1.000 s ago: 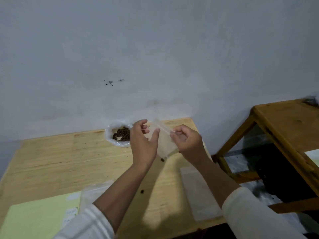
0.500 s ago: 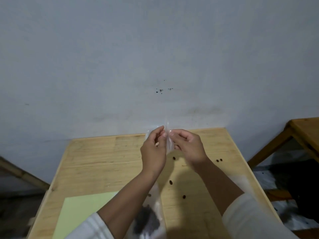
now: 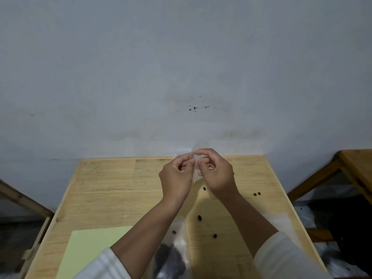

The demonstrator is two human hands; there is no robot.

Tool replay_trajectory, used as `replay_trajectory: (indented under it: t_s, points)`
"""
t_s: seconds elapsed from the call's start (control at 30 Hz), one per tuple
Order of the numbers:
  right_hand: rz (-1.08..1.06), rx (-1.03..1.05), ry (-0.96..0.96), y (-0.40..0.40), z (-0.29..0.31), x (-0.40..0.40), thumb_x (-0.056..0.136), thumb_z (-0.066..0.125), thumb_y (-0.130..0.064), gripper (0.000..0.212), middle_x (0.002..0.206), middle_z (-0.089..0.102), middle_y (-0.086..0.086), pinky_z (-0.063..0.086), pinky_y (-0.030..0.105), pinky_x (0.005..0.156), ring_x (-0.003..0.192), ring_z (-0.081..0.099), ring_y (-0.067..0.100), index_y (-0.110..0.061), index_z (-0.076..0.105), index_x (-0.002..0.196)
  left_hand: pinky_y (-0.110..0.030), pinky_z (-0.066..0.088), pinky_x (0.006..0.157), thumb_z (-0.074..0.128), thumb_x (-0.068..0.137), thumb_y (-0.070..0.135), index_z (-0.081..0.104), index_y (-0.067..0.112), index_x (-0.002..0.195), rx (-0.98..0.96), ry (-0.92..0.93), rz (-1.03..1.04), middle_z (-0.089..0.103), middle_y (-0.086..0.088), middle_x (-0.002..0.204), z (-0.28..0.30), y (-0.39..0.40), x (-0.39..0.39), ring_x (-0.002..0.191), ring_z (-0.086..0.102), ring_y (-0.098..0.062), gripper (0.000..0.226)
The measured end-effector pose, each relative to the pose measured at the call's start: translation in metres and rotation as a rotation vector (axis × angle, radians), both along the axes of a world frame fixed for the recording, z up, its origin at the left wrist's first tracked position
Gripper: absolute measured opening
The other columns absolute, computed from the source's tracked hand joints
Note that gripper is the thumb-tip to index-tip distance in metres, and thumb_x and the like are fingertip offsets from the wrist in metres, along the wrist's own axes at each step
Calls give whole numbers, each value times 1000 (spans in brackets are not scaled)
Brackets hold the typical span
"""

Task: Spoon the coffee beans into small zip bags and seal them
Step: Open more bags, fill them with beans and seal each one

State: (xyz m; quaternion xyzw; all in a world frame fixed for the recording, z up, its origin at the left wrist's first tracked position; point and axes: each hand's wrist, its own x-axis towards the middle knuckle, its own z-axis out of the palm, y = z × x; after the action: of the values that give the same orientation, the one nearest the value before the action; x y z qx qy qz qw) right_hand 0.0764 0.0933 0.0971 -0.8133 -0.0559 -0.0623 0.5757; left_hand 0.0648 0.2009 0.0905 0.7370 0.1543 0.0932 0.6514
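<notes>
A small clear zip bag (image 3: 194, 171) hangs upright above the far middle of the wooden table (image 3: 112, 190). My left hand (image 3: 177, 178) pinches its left edge and my right hand (image 3: 216, 174) pinches its top right edge, fingers curled. The bag looks empty. Several loose coffee beans (image 3: 199, 217) lie scattered on the table below and to the right of my hands. A clear plastic bag of dark coffee beans (image 3: 171, 258) lies at the near edge, partly hidden by my left forearm. No spoon is in view.
A pale green sheet (image 3: 88, 250) lies at the near left of the table. Flat clear bags (image 3: 281, 222) lie at the near right, under my right arm. A second wooden table (image 3: 356, 164) stands to the right. A grey wall rises just behind.
The view swung left and down, so the white bowl of beans left the frame. My hands drew closer together on the small bag, which now hangs edge-on.
</notes>
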Motion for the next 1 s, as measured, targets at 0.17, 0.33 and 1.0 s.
replay_trajectory:
  t_s: [0.17, 0.33, 1.0]
  points:
    - [29, 73, 116, -16, 1, 14, 84, 65, -10, 14, 67, 65, -4, 55, 34, 74, 66, 63, 10, -22, 67, 90, -3, 45, 64, 65, 87, 20, 70, 22, 107, 80, -25, 7, 71, 10, 82, -4, -15, 3, 74, 65, 3, 20]
    - [-9, 8, 145, -27, -2, 28, 84, 62, -9, 19, 61, 63, 6, 53, 40, 67, 64, 62, 28, -28, 65, 81, 0, 41, 60, 63, 87, 16, 72, 17, 102, 179, -38, 48, 64, 16, 68, -5, -25, 14, 64, 58, 13, 18]
    - [129, -38, 177, -52, 7, 38, 88, 56, -8, 23, 62, 59, -8, 43, 16, 57, 52, 53, -3, -24, 67, 101, -15, 39, 100, 87, 58, 39, 34, 37, 141, 283, -130, -405, 43, 20, 138, -22, -17, 9, 124, 43, 4, 99]
